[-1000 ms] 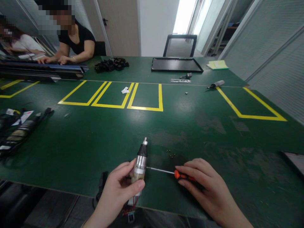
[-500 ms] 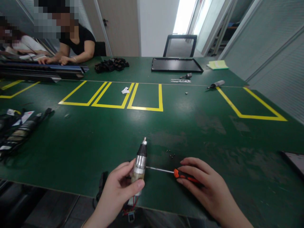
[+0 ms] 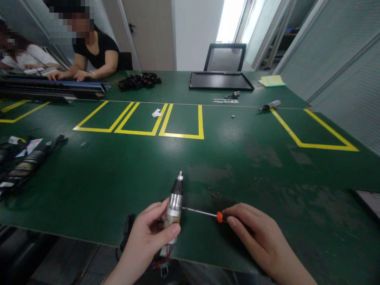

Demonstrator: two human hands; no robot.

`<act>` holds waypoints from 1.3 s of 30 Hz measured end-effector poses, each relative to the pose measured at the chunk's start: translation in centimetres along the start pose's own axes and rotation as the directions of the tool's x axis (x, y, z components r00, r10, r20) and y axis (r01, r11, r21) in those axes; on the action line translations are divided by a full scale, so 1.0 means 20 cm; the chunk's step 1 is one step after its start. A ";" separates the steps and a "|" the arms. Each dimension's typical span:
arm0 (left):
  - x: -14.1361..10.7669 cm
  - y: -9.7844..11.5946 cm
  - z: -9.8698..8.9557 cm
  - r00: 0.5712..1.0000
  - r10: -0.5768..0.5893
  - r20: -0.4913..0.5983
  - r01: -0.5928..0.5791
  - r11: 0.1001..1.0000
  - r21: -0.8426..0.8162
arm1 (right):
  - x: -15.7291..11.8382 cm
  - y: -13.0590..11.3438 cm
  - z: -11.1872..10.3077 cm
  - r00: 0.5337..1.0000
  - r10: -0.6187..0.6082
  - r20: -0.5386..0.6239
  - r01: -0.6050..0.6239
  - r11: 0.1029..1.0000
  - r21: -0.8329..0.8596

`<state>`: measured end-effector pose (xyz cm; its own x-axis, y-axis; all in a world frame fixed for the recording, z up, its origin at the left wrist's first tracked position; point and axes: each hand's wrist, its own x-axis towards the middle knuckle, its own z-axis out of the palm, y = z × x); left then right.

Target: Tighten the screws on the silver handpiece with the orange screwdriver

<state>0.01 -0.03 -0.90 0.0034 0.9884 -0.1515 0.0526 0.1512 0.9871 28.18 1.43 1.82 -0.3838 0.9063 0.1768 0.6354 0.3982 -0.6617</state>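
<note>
Silver metal, black plastic and a yellowish band made up the slim cylindrical tool body in the lower middle of the frame, its tip pointing up and leaning slightly right above the flat green table. Our left hand was wrapped around it, thumb across the front and fingers behind. Our right hand pinched the orange-and-black handle of a thin steel-shafted screwdriver between thumb and fingers, and the shaft lay nearly level, its end at the right side of the barrel; whether it sat in a screw head was too small to tell. We judged the work to be partway along. The insides were exposed: thin red wires ran from the bottom of the body to a small circuit board that hung loose at the bottom of the frame, with no casing around them. A few tiny brass-coloured screws lay just right of centre, out of any hole, so part of the fastening seemed undone or not yet done. We could not tell whether the screwdriver was loosening or tightening; the wires and board remained to be enclosed.
</note>
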 end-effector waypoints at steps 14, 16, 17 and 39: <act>0.00 0.01 0.00 1.000 0.018 -0.010 -0.018 1.000 -0.002 | -0.01 0.04 0.00 0.977 -0.126 -0.170 0.120 0.992 -0.047; 0.00 0.02 0.00 1.000 0.018 -0.022 -0.018 1.000 0.008 | -0.01 0.05 0.00 0.979 -0.125 -0.162 0.120 0.992 -0.039; 0.00 0.02 0.00 0.999 0.018 -0.026 -0.018 1.000 0.010 | -0.01 0.05 0.01 0.981 -0.120 -0.153 0.116 0.993 -0.032; 0.01 0.02 0.01 0.999 0.019 -0.028 -0.018 1.000 0.005 | 0.02 0.03 -0.01 0.955 -0.221 -0.198 0.202 0.973 -0.114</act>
<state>0.13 0.14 -0.61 -0.0233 0.9910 -0.1317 0.0576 0.1328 0.9895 28.69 2.05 1.64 -0.3746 0.8056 0.4590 0.6171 0.5861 -0.5250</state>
